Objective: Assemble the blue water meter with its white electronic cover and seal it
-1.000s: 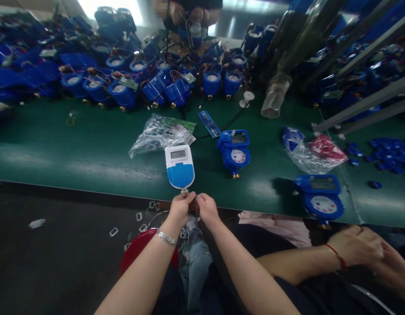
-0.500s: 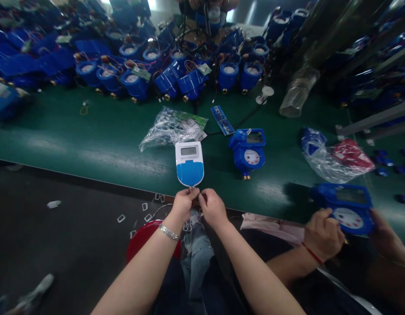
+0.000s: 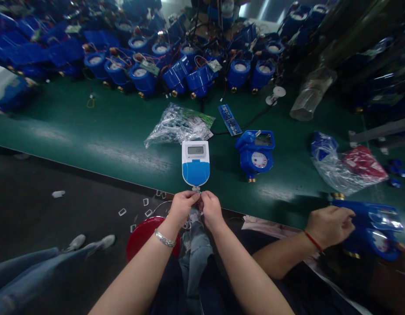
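Note:
A white-and-blue meter cover with a small display (image 3: 195, 162) lies near the bench's front edge, just beyond my hands. Faint digits show on its display. My left hand (image 3: 183, 204) is closed in a pinch at the cover's lower end, where a small pale part pokes out. Right beside it, my right hand (image 3: 210, 208) pinches too, fingertips nearly touching the left ones. What lies between the fingers is too small and hidden to name. A blue water meter (image 3: 255, 156) stands to the right of the cover.
Behind the cover lie a clear bag of parts (image 3: 179, 124) and a blue printed strip (image 3: 229, 119). Many blue meters (image 3: 141, 78) line the back. At right, a co-worker's hand (image 3: 330, 227) is at another blue meter (image 3: 369, 223). A red bucket (image 3: 145, 240) stands below.
Digits now show on the display, which looked blank before. My hands remain pinched at the cover's lower end. The co-worker's meter has been turned over sideways. A passer-by's legs have come in at left.

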Available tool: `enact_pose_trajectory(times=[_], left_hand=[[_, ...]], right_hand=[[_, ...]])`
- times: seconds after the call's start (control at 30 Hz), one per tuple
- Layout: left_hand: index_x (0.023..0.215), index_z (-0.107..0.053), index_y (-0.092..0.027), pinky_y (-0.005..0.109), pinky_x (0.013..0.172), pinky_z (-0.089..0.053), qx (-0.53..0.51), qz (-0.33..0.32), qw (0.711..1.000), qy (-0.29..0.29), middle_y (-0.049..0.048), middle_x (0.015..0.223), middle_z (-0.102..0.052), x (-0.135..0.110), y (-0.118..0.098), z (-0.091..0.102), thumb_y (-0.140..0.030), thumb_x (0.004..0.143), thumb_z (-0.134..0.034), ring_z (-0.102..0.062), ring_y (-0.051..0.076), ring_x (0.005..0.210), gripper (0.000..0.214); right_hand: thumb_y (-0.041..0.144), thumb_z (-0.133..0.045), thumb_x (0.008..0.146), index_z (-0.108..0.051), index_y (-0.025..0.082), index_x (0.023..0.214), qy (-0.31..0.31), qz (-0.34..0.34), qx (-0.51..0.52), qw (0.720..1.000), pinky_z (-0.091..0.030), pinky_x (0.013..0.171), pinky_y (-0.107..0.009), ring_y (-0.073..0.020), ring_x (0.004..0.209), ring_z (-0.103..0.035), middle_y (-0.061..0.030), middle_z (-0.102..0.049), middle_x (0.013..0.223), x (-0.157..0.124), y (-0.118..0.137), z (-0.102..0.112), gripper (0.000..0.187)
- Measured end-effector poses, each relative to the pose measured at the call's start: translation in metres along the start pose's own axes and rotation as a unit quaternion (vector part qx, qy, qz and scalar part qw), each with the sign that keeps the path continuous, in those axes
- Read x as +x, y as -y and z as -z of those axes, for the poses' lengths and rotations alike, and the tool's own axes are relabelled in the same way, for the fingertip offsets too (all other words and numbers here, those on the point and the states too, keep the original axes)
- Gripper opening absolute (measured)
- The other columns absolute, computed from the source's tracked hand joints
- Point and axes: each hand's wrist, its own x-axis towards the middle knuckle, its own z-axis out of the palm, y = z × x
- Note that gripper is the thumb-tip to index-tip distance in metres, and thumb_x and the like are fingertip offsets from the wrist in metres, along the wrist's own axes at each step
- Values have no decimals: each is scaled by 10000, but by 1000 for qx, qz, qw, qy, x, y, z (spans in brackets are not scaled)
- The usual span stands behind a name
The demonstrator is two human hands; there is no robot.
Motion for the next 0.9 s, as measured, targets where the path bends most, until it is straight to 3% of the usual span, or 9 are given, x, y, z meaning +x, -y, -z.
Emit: enact_pose_trajectory(times=[0.13,0.33,0.5,0.6,0.7,0.77,0.9], left_hand=[[617,-662,-76,250,467,-419,7,-1,1000,10,56,523,-618,1,-3,2,-348,435,-835,-537,140,464,370],[628,-672,-81,262,593,-454,-26,11,1000,0,68,588,-648,5,1,3,-392,375,-855,-574,145,568,441],[621,-662,-81,260,545,-418,-26,8,1000,4,57,550,-620,8,2,4,-375,402,-855,-540,136,515,414],[624,-654,-74,249,507,-383,-7,3,1000,-14,56,538,-603,12,-11,15,-335,433,-855,-524,136,497,381],[735,-644,-113,212,572,-394,-21,-50,997,-60,43,681,-640,24,-32,20,-338,481,-843,-550,123,624,393],[841,-630,-128,220,651,-423,-43,-76,995,-51,65,831,-657,35,-44,13,-413,538,-806,-572,141,739,451],[928,-584,-91,322,713,-467,-70,-64,996,3,141,914,-639,46,-55,-16,-454,542,-787,-595,210,774,567]], right_hand=[[402,-427,943,-498,119,732,49,-22,4,999,-392,486,-196,-66,470,-413,48,-419,572,3,2,1,360],[291,-583,840,-534,127,731,12,48,-61,997,-402,778,-310,-143,783,-486,-9,-509,761,-1,17,16,203],[362,-496,910,-497,127,651,2,-5,-39,999,-420,601,-240,-92,555,-457,32,-458,592,8,10,11,350],[394,-440,940,-537,115,751,-36,-37,-1,999,-427,536,-222,-82,499,-463,36,-474,585,23,16,23,351],[378,-471,930,-555,113,960,-97,-25,39,994,-490,681,-283,-122,723,-557,-32,-568,845,50,38,39,280],[361,-512,912,-545,121,1049,-89,-16,73,993,-501,759,-330,-157,858,-563,-65,-558,1002,68,56,42,279],[366,-516,909,-538,120,1089,-8,-24,124,992,-509,767,-347,-172,883,-570,-76,-558,1033,73,87,30,306]])
